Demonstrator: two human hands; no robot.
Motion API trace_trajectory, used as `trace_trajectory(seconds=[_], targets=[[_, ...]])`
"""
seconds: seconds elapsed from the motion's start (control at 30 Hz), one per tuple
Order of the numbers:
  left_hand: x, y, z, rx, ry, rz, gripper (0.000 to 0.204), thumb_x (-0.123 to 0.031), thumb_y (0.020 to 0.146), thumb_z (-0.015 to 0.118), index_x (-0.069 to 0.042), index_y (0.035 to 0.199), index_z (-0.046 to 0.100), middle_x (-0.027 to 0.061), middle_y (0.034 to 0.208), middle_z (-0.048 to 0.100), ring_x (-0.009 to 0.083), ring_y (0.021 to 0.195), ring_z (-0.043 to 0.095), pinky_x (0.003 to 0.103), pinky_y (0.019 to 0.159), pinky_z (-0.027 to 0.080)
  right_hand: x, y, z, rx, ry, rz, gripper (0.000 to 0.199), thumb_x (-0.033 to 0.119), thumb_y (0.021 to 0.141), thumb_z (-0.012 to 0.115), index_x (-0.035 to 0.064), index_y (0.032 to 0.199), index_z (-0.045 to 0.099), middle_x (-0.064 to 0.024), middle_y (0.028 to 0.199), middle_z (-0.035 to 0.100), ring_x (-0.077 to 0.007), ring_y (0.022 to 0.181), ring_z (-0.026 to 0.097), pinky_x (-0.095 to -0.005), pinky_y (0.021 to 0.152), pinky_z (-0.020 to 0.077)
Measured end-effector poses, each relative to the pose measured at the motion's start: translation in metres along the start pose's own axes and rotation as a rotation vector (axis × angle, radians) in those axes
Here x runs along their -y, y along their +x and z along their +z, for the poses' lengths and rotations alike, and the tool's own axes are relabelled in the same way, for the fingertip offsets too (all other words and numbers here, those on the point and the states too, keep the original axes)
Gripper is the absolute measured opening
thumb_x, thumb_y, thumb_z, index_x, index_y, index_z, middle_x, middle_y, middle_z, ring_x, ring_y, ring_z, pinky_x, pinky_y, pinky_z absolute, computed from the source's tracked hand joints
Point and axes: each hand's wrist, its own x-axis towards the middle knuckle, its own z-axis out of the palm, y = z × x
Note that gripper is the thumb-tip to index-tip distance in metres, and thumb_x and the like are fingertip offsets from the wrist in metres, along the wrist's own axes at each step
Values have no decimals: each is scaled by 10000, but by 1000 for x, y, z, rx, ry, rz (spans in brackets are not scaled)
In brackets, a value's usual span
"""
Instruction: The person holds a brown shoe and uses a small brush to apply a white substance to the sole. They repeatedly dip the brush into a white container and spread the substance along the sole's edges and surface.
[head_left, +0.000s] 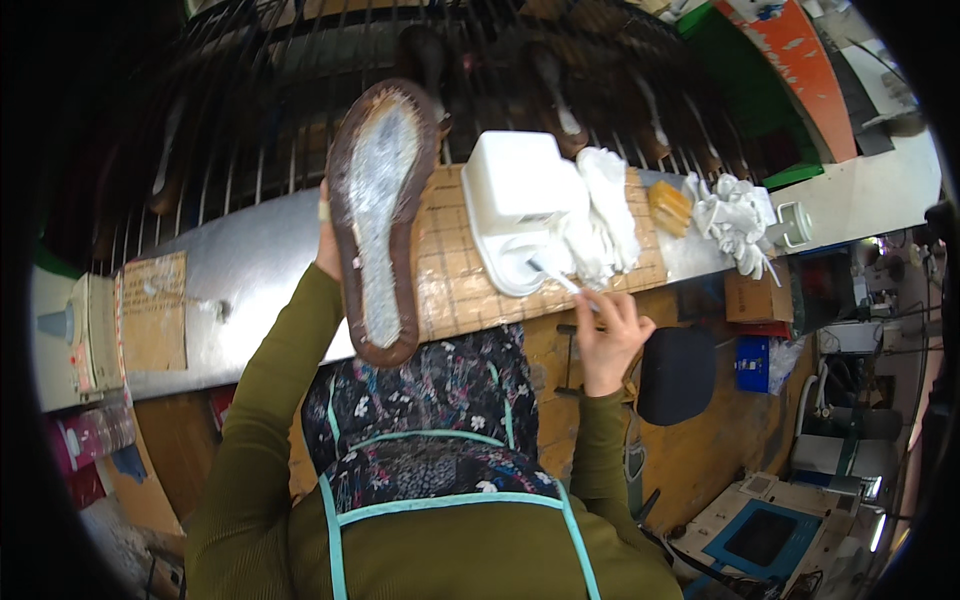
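My left hand (327,250) holds up a brown shoe sole (382,220), its inner face coated with a shiny pale film and turned toward me. My right hand (608,338) grips a thin brush (560,280) whose tip dips into a white round tub (515,268) on the bench. A white box-shaped container (515,180) stands just behind the tub. White rags (610,215) lie draped beside it.
A taped cardboard mat (455,270) covers the metal bench (240,265). A yellow sponge (670,205), white gloves (735,220) and a white mug (795,225) lie to the right. A dark wire rack (300,90) with shoe parts runs behind. A black stool (678,375) stands below.
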Motion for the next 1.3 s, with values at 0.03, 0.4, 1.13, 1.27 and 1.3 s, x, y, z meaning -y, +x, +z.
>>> trace_trajectory(seconds=[0.03, 0.4, 1.13, 1.27, 1.3], targets=[[1, 3, -7, -18, 20, 7, 846, -737, 846, 397, -82, 1380, 429, 122, 1343, 509, 243, 1185, 516, 365, 1027, 419, -2, 2, 8, 1, -28, -35, 116, 253, 755, 769, 190, 832, 708, 23, 792, 608, -113, 661, 504, -318, 712, 257], [6, 6, -26, -61, 51, -25, 854, -742, 845, 388, -81, 1384, 422, 123, 1345, 506, 246, 1181, 519, 366, 1025, 421, -43, 112, 35, 130, 156, 69, 114, 161, 792, 696, 49, 780, 708, -115, 816, 637, -318, 816, 550, -400, 736, 411], [-2, 6, -24, -14, 112, 27, 869, -752, 843, 370, -80, 1393, 408, 123, 1349, 501, 251, 1173, 526, 367, 1020, 426, -123, 149, 62, 41, 552, -68, 97, 85, 820, 669, 8, 872, 642, -96, 970, 682, -158, 889, 625, -256, 771, 462], [-4, 0, -19, 41, 107, 58, 872, -754, 842, 367, -80, 1395, 405, 124, 1350, 500, 253, 1171, 527, 367, 1020, 426, -101, 117, -9, 79, 1062, 192, 73, -16, 874, 569, -16, 945, 551, -49, 915, 627, -83, 834, 569, -218, 727, 442], [-5, -6, -15, 57, 109, 67, 873, -754, 842, 367, -80, 1395, 404, 124, 1350, 500, 253, 1171, 528, 367, 1019, 427, -74, 107, -31, 14, 1006, 218, 51, -5, 891, 561, -1, 938, 544, 4, 836, 579, -42, 751, 526, -182, 675, 411]])
